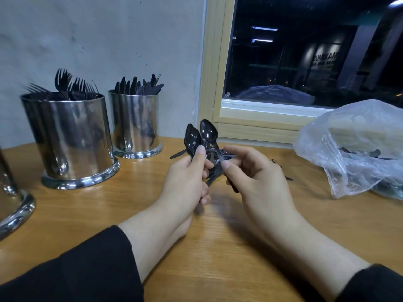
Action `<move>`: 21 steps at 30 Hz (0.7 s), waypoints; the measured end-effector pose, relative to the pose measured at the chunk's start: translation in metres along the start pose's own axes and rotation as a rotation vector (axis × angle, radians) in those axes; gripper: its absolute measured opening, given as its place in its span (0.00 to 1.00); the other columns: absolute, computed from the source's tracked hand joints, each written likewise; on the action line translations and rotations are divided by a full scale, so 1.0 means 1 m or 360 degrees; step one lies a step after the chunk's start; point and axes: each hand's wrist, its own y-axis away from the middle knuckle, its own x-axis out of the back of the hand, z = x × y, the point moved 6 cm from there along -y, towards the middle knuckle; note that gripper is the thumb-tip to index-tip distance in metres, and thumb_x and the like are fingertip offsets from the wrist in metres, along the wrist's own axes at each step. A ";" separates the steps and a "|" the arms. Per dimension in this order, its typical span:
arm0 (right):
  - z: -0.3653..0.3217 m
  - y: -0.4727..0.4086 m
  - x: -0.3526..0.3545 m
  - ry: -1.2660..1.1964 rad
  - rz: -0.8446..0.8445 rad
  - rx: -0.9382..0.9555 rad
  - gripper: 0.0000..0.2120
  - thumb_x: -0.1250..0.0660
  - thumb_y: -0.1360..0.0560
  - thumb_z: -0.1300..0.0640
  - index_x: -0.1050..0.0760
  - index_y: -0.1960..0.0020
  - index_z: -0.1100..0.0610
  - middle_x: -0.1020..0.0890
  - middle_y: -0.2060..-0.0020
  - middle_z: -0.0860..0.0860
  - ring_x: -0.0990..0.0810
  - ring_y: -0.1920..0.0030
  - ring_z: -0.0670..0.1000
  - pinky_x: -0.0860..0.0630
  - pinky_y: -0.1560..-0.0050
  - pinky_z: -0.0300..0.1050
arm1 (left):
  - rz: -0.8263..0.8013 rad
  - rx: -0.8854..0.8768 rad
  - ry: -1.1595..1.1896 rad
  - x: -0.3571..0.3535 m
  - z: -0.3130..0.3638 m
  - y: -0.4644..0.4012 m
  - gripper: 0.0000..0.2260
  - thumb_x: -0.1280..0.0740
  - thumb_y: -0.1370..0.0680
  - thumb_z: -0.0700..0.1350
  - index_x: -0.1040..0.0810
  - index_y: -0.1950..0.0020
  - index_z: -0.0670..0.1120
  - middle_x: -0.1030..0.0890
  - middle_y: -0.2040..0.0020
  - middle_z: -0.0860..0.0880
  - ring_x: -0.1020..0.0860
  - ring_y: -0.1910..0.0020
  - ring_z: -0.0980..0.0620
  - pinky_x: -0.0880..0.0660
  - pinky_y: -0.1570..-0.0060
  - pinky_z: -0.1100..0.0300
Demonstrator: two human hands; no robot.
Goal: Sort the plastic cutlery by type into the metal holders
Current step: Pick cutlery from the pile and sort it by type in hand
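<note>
My left hand (187, 177) grips a small bunch of black plastic spoons (192, 139), bowls pointing up. My right hand (255, 177) pinches the handle of a single black spoon (209, 130) right beside that bunch. Behind both hands lies a small pile of loose black cutlery (220, 154) on the wooden table (218, 247). A metal holder (69, 140) at the left is full of black forks (65, 86). A second metal holder (136, 125) behind it carries black knives (139, 86). A third metal holder (13, 205) is cut off at the far left edge, its contents hidden.
A crumpled clear plastic bag (357, 149) with a few black cutlery pieces inside lies at the right. A window with a light wooden frame (218, 94) stands behind the table, next to a grey wall. A few stray cutlery pieces (281, 168) lie near the bag.
</note>
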 end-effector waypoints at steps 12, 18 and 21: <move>-0.008 -0.001 0.000 0.0492 -0.0128 0.0122 0.06 0.31 0.22 0.53 0.16 0.54 0.49 0.18 0.65 0.41 0.20 0.60 0.41 0.28 0.58 0.34 | -0.0102 -0.0050 -0.0149 -0.006 0.002 0.003 0.17 0.38 0.16 0.56 0.23 0.55 0.45 0.26 0.69 0.50 0.32 0.75 0.54 0.36 0.76 0.61; 0.043 -0.037 0.080 0.1197 0.0024 -0.0084 0.07 0.33 0.20 0.51 0.17 0.46 0.51 0.17 0.55 0.47 0.20 0.54 0.49 0.27 0.53 0.44 | -0.0147 -0.0051 -0.0125 -0.009 0.003 0.004 0.17 0.40 0.15 0.56 0.29 0.59 0.47 0.29 0.66 0.49 0.26 0.68 0.50 0.28 0.63 0.53; 0.081 -0.043 0.102 0.1452 -0.0130 -0.0317 0.13 0.33 0.20 0.50 0.22 0.36 0.49 0.19 0.45 0.48 0.21 0.45 0.52 0.24 0.44 0.51 | -0.0199 -0.0016 -0.0093 -0.013 0.001 0.006 0.17 0.40 0.16 0.56 0.30 0.58 0.46 0.29 0.65 0.50 0.29 0.75 0.51 0.30 0.73 0.58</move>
